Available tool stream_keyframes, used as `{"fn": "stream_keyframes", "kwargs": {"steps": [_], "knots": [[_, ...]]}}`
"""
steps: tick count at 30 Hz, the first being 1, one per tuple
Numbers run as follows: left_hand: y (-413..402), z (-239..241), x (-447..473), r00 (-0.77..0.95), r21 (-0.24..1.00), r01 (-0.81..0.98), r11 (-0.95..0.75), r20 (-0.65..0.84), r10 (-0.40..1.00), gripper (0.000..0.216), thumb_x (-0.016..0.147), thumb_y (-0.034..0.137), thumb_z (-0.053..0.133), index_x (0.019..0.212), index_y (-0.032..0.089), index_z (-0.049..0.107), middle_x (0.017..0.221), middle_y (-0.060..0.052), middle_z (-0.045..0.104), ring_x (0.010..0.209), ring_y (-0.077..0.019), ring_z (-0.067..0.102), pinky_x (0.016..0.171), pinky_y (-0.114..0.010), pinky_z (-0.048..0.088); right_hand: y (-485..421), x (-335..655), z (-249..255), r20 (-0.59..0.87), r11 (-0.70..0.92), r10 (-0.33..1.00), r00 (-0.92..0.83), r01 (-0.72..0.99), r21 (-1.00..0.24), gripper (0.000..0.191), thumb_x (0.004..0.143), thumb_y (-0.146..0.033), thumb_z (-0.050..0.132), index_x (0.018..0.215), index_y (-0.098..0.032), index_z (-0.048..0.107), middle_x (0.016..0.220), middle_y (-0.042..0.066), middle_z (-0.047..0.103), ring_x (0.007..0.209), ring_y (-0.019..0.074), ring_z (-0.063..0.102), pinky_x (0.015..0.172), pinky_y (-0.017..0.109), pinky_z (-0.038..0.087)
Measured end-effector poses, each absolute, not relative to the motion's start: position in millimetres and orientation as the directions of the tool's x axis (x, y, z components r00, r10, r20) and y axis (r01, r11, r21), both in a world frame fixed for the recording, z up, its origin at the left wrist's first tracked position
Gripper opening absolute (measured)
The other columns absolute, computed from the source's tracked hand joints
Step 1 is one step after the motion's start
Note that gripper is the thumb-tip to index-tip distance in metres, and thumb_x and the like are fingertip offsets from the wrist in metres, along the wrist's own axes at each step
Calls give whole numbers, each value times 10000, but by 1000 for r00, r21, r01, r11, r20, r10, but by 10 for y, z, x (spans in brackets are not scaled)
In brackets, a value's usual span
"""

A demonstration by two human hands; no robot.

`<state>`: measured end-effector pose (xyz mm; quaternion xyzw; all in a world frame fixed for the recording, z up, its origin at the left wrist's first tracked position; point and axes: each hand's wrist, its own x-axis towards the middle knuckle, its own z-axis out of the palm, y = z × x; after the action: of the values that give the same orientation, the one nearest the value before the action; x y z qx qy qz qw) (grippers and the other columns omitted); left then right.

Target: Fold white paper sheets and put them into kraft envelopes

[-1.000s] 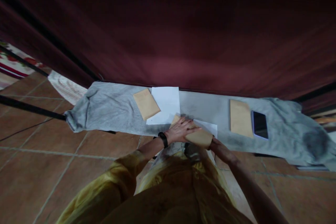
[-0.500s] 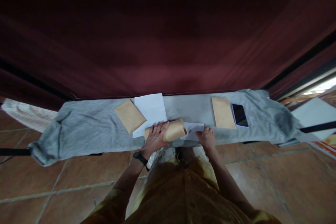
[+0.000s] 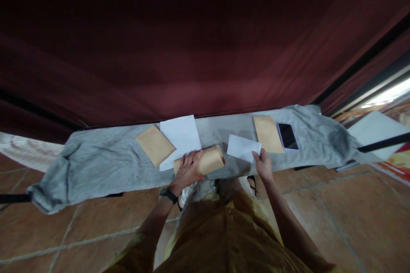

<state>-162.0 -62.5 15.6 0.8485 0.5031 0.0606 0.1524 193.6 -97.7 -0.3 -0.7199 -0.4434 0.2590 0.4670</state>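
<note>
My left hand (image 3: 188,172) lies flat, fingers spread, on a brown paper envelope (image 3: 211,160). The envelope's right end curls up and gapes. Between the thumb and fingers of my right hand (image 3: 263,164) is a small white sheet of paper (image 3: 241,147), pinched at its right corner and raised off the cloth. Beyond my left hand lies a larger white sheet (image 3: 181,134), partly covered by a second brown envelope (image 3: 155,145) at its left.
A grey cloth (image 3: 105,158) covers the narrow bench. A third brown envelope (image 3: 268,134) and a phone (image 3: 288,136) lie to the right. Dark red fabric (image 3: 205,72) rises behind the bench. Black bars (image 3: 384,143) stick out at both ends above the tiled floor.
My right hand has taken hold of the small white sheet and lifted it away from the curled envelope, up and to the right. My left hand stays on the envelope.
</note>
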Motion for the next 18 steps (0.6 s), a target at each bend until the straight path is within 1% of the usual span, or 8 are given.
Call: {"fn": "stream_keyframes", "kwargs": {"steps": [2, 4, 6, 9, 12, 15, 18], "knots": [[-625, 153, -1615, 487, 334, 830, -446, -44, 872, 1224, 647, 446, 848, 1602, 245, 110, 1562, -178, 365, 1476, -373, 289, 1215, -579, 149, -952, 1885, 24, 58, -82, 882, 468, 273, -959, 357, 879, -518, 546, 1000, -187, 600, 877, 66, 705, 770, 216, 626, 715, 330, 506], [-626, 150, -1614, 488, 349, 824, -446, -37, 872, 1224, 644, 440, 850, 1601, 245, 113, 1563, -176, 364, 1480, -374, 281, 1216, -581, 141, -925, 1786, 19, 47, -56, 900, 433, 222, -974, 363, 870, -525, 556, 1006, -192, 606, 900, 70, 716, 783, 218, 634, 728, 338, 519], [-630, 146, -1618, 487, 361, 820, -444, -31, 873, 1222, 647, 436, 848, 1601, 243, 109, 1564, -175, 360, 1482, -373, 277, 1218, -581, 138, -908, 1695, -23, 22, -80, 924, 382, 249, -965, 344, 870, -509, 552, 1004, -200, 620, 908, 76, 721, 798, 228, 644, 749, 352, 527], [-637, 136, -1627, 482, 370, 819, -438, -31, 876, 1228, 645, 428, 850, 1600, 241, 101, 1566, -176, 354, 1484, -368, 276, 1221, -577, 133, -897, 1678, -112, 2, -115, 946, 324, 341, -933, 322, 874, -471, 531, 1009, -200, 639, 931, 96, 724, 832, 249, 656, 786, 382, 531], [-633, 131, -1630, 476, 376, 823, -427, -45, 878, 1246, 634, 425, 857, 1599, 235, 92, 1564, -181, 352, 1482, -366, 282, 1222, -574, 132, -869, 1806, -175, 9, -100, 967, 255, 410, -907, 302, 871, -424, 513, 1010, -197, 655, 970, 112, 726, 882, 263, 665, 831, 406, 532], [-614, 149, -1622, 491, 384, 814, -436, -54, 869, 1234, 641, 432, 850, 1598, 243, 94, 1559, -178, 357, 1480, -366, 286, 1220, -576, 134, -813, 1950, -186, 2, -60, 990, 138, 445, -894, 276, 871, -377, 504, 1002, -200, 671, 991, 104, 733, 918, 258, 673, 865, 402, 535], [-596, 180, -1607, 507, 384, 806, -451, -53, 861, 1218, 646, 431, 846, 1595, 242, 107, 1551, -180, 369, 1476, -376, 291, 1216, -591, 126, -745, 2010, -164, -28, -61, 997, 74, 491, -869, 255, 872, -333, 505, 1001, -203, 682, 972, 91, 739, 896, 242, 681, 849, 376, 542]]}}
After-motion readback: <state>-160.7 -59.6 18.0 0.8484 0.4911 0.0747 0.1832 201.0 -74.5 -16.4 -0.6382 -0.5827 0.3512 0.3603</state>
